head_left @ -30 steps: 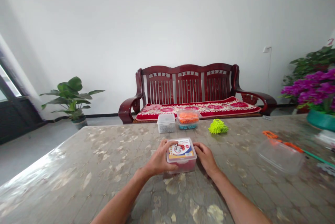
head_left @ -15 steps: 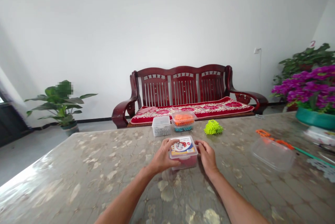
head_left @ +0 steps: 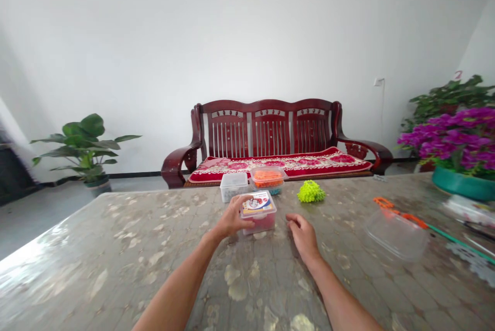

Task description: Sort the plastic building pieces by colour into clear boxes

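Observation:
A clear lidded box with a printed label and red contents (head_left: 260, 217) is gripped at its left side by my left hand (head_left: 233, 217), fingers on the lid and thumb at the front. To the right of it, apart from the box, my right hand (head_left: 303, 234) rests by the table with curled fingers; whether they pinch anything is too small to tell. Just behind the box are a clear container with pale contents (head_left: 233, 186) and a container of orange pieces (head_left: 267, 178), stacked over one with blue pieces (head_left: 275, 191). A lime-green beaded clump (head_left: 311, 192) lies behind my right hand.
On the patterned table (head_left: 154, 259), a clear lid (head_left: 397, 233), orange pieces (head_left: 402, 213) and a green stick (head_left: 460, 238) lie at the right. A purple-flowered pot (head_left: 464, 184) stands beyond them. A wooden bench (head_left: 270, 127) is behind the table.
My right hand has let go of the labelled box and is now apart from it. The box and my left hand have moved left and slightly away, closer to the containers behind.

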`<state>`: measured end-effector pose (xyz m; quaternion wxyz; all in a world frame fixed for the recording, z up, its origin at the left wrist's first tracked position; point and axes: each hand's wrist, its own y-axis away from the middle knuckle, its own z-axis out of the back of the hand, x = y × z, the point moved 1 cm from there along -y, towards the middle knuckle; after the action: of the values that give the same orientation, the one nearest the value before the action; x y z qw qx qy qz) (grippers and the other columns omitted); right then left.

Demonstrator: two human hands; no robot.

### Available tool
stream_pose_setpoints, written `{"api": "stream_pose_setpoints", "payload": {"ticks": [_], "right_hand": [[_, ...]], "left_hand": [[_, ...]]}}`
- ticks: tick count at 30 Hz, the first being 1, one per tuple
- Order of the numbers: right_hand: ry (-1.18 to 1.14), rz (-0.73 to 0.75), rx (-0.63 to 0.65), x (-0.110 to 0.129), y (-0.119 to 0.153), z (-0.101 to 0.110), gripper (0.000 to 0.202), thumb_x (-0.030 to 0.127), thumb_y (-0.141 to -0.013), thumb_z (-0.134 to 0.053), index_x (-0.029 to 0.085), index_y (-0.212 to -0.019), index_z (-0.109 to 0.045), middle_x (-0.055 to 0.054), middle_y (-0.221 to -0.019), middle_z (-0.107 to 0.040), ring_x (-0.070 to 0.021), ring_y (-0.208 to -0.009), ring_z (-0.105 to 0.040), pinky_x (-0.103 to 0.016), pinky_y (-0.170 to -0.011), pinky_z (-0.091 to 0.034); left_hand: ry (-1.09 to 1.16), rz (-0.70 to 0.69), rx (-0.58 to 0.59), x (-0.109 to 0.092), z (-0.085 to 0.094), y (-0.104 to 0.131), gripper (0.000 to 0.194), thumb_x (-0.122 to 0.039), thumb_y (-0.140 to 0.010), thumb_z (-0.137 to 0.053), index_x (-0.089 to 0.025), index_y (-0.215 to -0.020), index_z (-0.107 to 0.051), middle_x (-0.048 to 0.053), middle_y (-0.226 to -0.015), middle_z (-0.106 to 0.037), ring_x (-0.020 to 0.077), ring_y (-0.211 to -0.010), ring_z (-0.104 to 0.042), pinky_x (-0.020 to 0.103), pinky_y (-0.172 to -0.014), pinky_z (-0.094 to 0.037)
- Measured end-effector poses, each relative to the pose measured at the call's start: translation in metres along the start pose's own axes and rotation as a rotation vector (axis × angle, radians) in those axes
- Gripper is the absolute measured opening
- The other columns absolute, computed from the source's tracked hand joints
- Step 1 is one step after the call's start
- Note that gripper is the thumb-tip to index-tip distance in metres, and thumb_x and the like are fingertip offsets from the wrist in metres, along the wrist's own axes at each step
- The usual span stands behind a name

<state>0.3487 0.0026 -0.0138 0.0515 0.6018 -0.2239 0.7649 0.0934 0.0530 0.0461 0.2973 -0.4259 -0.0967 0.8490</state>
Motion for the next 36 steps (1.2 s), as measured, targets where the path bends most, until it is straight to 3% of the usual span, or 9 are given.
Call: {"api": "stream_pose_setpoints", "payload": {"ticks": [6,10,15,18,22,24,27,29,36], "right_hand": [[0.036,0.019,0.038,-0.001,-0.001,0.001,0.031,0.038,-0.068,-0.052,0.021,-0.085,-0.072,-0.01,-0.092,-0.077,-0.0298,-0.093,-0.069,-0.043,-0.088,-0.052],[0.075,0.035,0.044,-0.002,0.0,0.0,0.032,0.038,-0.069,-0.051,0.021,-0.086,-0.072,-0.009,-0.092,-0.077,-0.0294,-0.092,-0.07,-0.043,-0.087,-0.053],[0.084,0.039,0.049,-0.002,0.0,-0.002,0.032,0.038,-0.068,-0.05,0.021,-0.084,-0.072,-0.009,-0.092,-0.077,-0.0293,-0.092,-0.07,-0.043,-0.087,-0.054],[0.089,0.041,0.044,-0.002,0.0,-0.002,0.032,0.038,-0.068,-0.05,0.022,-0.084,-0.072,-0.009,-0.092,-0.077,-0.0295,-0.092,-0.07,-0.043,-0.086,-0.054],[0.107,0.044,0.042,-0.004,-0.001,-0.003,0.031,0.038,-0.068,-0.05,0.023,-0.084,-0.072,-0.008,-0.091,-0.077,-0.0289,-0.091,-0.07,-0.042,-0.085,-0.054],[0.12,0.041,0.049,-0.004,0.0,-0.003,0.031,0.038,-0.068,-0.05,0.023,-0.084,-0.073,-0.008,-0.091,-0.077,-0.0284,-0.091,-0.07,-0.042,-0.085,-0.053],[0.134,0.041,0.052,-0.004,0.0,-0.003,0.032,0.038,-0.069,-0.05,0.022,-0.085,-0.073,-0.008,-0.093,-0.077,-0.0283,-0.092,-0.07,-0.042,-0.087,-0.052],[0.128,0.044,0.047,-0.004,0.0,-0.002,0.032,0.038,-0.069,-0.05,0.022,-0.084,-0.073,-0.008,-0.093,-0.077,-0.0284,-0.093,-0.07,-0.042,-0.087,-0.053],[0.128,0.061,0.047,-0.004,0.001,-0.001,0.031,0.039,-0.068,-0.05,0.024,-0.082,-0.073,-0.007,-0.09,-0.077,-0.0284,-0.091,-0.07,-0.042,-0.085,-0.054]], "left_hand": [[-0.012,0.065,-0.013,0.019,0.029,0.014,0.078,-0.014,-0.055,-0.085,-0.021,-0.128,-0.058,0.008,-0.128,-0.056,0.0289,-0.12,-0.053,0.042,-0.107,-0.042],[-0.042,0.128,-0.037,0.03,0.06,0.03,0.077,-0.021,-0.056,-0.087,-0.021,-0.127,-0.058,0.009,-0.123,-0.058,0.0286,-0.109,-0.06,0.044,-0.101,-0.046],[-0.121,0.187,-0.048,0.042,0.101,0.045,0.075,-0.024,-0.06,-0.085,-0.022,-0.129,-0.057,0.008,-0.12,-0.061,0.0287,-0.108,-0.06,0.045,-0.1,-0.047],[-0.194,0.223,-0.063,0.045,0.117,0.048,0.07,-0.02,-0.062,-0.081,-0.022,-0.128,-0.059,0.01,-0.123,-0.06,0.0307,-0.114,-0.057,0.047,-0.103,-0.044],[-0.354,0.252,-0.137,0.033,0.112,0.048,0.063,-0.017,-0.065,-0.076,-0.026,-0.125,-0.061,0.011,-0.146,-0.043,0.0402,-0.142,-0.028,0.059,-0.115,-0.025],[-0.626,0.189,-0.145,0.02,0.099,0.047,0.06,-0.019,-0.07,-0.075,-0.029,-0.127,-0.06,0.01,-0.153,-0.038,0.0402,-0.144,-0.025,0.058,-0.114,-0.026],[-0.786,0.114,-0.11,0.008,0.077,0.046,0.049,-0.025,-0.084,-0.067,-0.029,-0.132,-0.058,0.011,-0.144,-0.052,0.0363,-0.139,-0.038,0.055,-0.113,-0.028],[-0.821,0.119,-0.123,0.008,0.07,0.046,0.047,-0.02,-0.089,-0.058,-0.032,-0.135,-0.055,0.009,-0.14,-0.057,0.0321,-0.133,-0.046,0.053,-0.112,-0.031],[-0.814,0.186,-0.187,0.026,0.086,0.049,0.045,-0.017,-0.091,-0.053,-0.033,-0.133,-0.058,0.006,-0.14,-0.059,0.0324,-0.135,-0.045,0.05,-0.108,-0.036]]}}
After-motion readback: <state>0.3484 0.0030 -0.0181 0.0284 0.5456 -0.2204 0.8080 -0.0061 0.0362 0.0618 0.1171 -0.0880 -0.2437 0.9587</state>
